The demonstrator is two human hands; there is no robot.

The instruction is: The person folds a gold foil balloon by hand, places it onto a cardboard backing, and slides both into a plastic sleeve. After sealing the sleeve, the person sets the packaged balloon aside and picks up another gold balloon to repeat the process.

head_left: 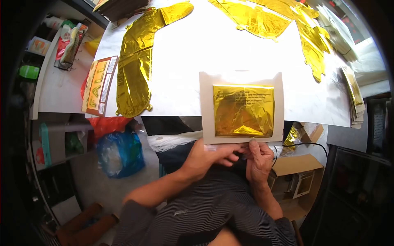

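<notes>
Card [207, 106] of pale board, with a folded gold foil balloon [244, 110] tucked into it, overhangs the near edge of the white bench [184, 61]. The left hand [209, 158] and right hand [258, 160], close together, both pinch the card's near edge. Farther off, flat gold foil balloons [135, 69] lie across the bench, left and right.

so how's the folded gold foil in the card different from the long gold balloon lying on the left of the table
The folded foil is a compact square tucked in the card; the long balloon lies spread out at full length. The folded foil is held, with its card, at the table edge by the left hand and right hand; the long balloon lies untouched on the white table. Both are shiny gold foil, flat and uninflated.
</notes>
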